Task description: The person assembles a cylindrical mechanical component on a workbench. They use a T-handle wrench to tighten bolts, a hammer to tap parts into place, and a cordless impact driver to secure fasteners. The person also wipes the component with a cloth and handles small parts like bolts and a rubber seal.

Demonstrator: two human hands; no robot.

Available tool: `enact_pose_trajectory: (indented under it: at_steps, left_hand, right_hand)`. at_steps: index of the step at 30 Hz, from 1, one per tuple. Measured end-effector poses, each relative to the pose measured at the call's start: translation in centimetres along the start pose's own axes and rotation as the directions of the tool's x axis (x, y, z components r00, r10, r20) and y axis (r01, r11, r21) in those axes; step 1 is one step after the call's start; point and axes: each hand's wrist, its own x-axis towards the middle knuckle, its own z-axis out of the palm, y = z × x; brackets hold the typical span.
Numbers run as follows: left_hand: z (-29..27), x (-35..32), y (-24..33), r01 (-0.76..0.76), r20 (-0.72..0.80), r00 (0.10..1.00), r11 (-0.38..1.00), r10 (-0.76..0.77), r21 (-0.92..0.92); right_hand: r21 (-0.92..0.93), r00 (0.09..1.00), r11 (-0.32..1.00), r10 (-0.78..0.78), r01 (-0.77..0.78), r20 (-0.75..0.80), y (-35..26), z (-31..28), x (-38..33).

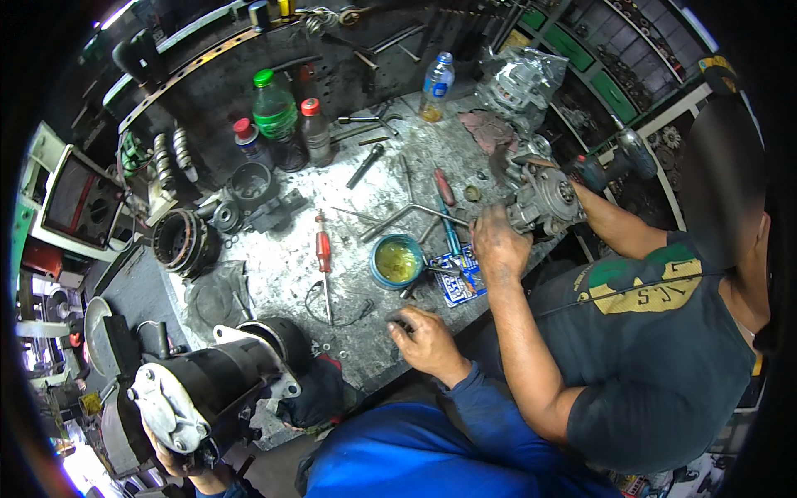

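A big starter motor (216,373), with a black cylindrical body and a silver end cover, fills the lower left. My left hand (187,471) grips it from below at the end cover; the motor hides most of that hand. At the bench's front edge, my right hand (427,342) has its fingers curled, thumb against index finger. Whatever may be between them is too small to make out. Just beyond it stands an open tub of yellowish grease (397,261). A red-handled screwdriver (323,245) lies left of the tub, its shaft pointing toward me.
A co-worker at the right holds an alternator (544,199) on the metal bench (365,349). Bottles (276,116), a T-handle wrench (407,212) and a blue card (459,278) occupy the bench. A round housing (184,242) sits at left; a cordless impact wrench (618,162) is at right.
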Motion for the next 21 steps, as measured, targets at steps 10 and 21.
enact_pose_trajectory:
  at_steps: [10,21]
  left_hand:
    - [1.6,-1.5,1.8,0.001,-0.128,0.991,0.974,0.029,0.226]
    - [6.8,-5.2,1.5,-0.347,-0.215,0.840,0.798,0.497,0.492]
  right_hand:
    - [-0.028,0.996,0.999,-0.041,0.043,0.076,0.8,1.2,-0.1]
    - [-0.080,0.976,0.982,-0.155,0.169,0.155,1.5,1.3,-0.8]
